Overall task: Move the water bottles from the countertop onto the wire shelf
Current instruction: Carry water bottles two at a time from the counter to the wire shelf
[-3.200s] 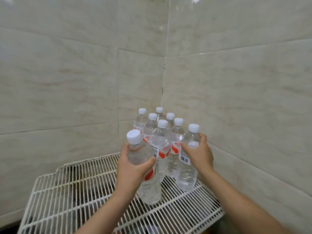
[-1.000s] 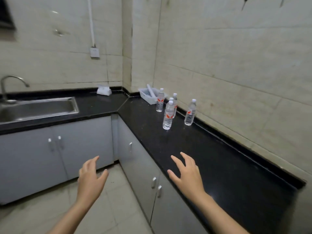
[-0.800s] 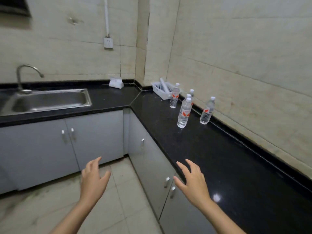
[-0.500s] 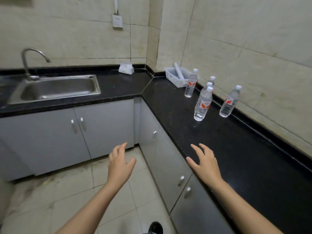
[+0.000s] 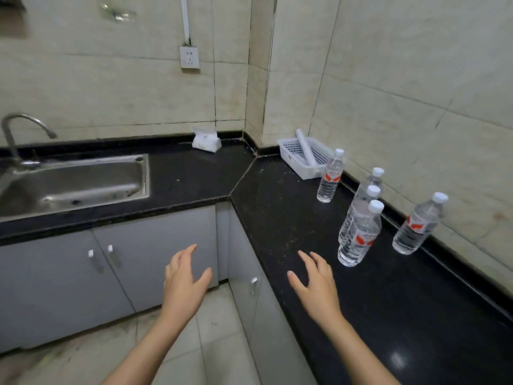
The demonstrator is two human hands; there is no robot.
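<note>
Along the right side of the black stone countertop [image 5: 277,212], five clear plastic water bottles [image 5: 358,237] with white caps stand upright near the wall, apparently awaiting carrying; the wire shelf is out of view. The left hand [image 5: 183,284] and right hand [image 5: 316,284], fingers spread and empty, hover nearer, seemingly reaching. The red-and-white labels' print is illegible.

No lettering can be read here. The clear plastic water bottles with white caps standing on the black stone countertop [image 5: 291,218] carry white labels with a red mark and a line of red characters, seen best on the nearest bottle [image 5: 358,234], the one by the wall [image 5: 416,226] and the far one [image 5: 330,176], but the characters are too small and blurred to make out.
</note>
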